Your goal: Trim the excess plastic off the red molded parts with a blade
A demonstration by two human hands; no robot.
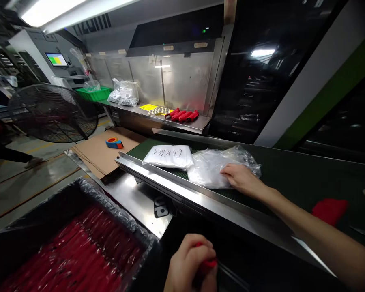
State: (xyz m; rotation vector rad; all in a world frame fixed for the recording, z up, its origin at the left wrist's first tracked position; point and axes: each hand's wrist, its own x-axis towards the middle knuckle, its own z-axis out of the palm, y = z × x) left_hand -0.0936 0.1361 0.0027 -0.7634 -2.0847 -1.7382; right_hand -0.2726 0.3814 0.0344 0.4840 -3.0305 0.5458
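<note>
My left hand [187,261] is low in the middle of the view, its fingers closed around a red piece [207,265]. Most of that piece is hidden by the hand, so its kind does not show. Over the dark green conveyor belt [295,170], my right hand [240,177] pinches at the top of a pile of clear plastic bags [205,164]. Left of that pile, and touching it, lies a white packet [168,156] with handwritten numbers. Another red item [330,210] lies on the belt beyond my right forearm.
A lined bin [88,247] of wrapped red pieces stands at lower left. Cardboard [91,152] carries a tape roll [114,142]. The back shelf [140,113] holds red parts [182,115], bagged hardware [124,93] and a green tray [94,94]. A fan [53,113] stands left. The belt has a metal rail [170,184].
</note>
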